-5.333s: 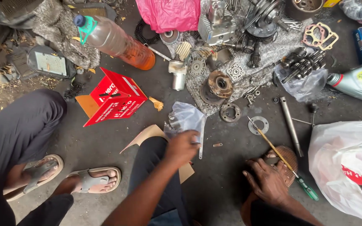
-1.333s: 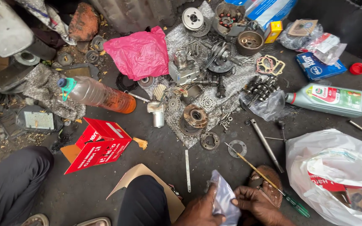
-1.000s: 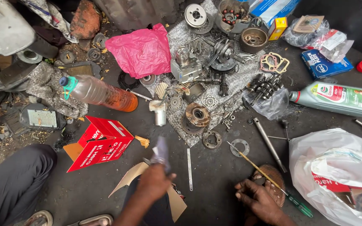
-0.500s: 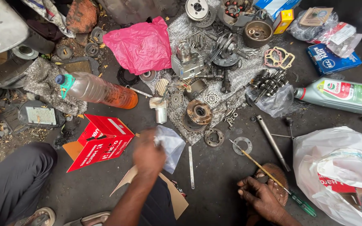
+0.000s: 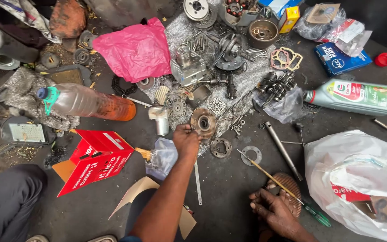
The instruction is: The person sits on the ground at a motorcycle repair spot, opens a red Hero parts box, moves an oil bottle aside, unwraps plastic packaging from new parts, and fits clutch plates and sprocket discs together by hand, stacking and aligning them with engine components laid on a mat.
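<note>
My left hand (image 5: 186, 140) reaches forward over the grey floor, and its fingertips close on the left rim of a rusty round metal hub (image 5: 204, 122) at the edge of the parts pile. A crumpled clear plastic bag (image 5: 162, 157) lies on the floor just left of that forearm. Down at the lower right, my right hand (image 5: 275, 210) rests flat with fingers apart on a brown ribbed pad (image 5: 290, 186) and holds nothing. A thin yellow stick (image 5: 265, 172) and a green-handled screwdriver (image 5: 315, 217) lie beside it.
Engine parts lie on a grey cloth (image 5: 247, 76) ahead, with a pink bag (image 5: 135, 49), a plastic bottle (image 5: 86, 102) and a red carton (image 5: 96, 159) to the left. A grey oil bottle (image 5: 352, 96) and a white bag (image 5: 363, 179) are on the right. A metal rod (image 5: 282, 143) and two flat rings lie between.
My left hand let go of the clear plastic bag, which now lies on the floor, and moved forward to the round hub. My right hand stayed in place.
</note>
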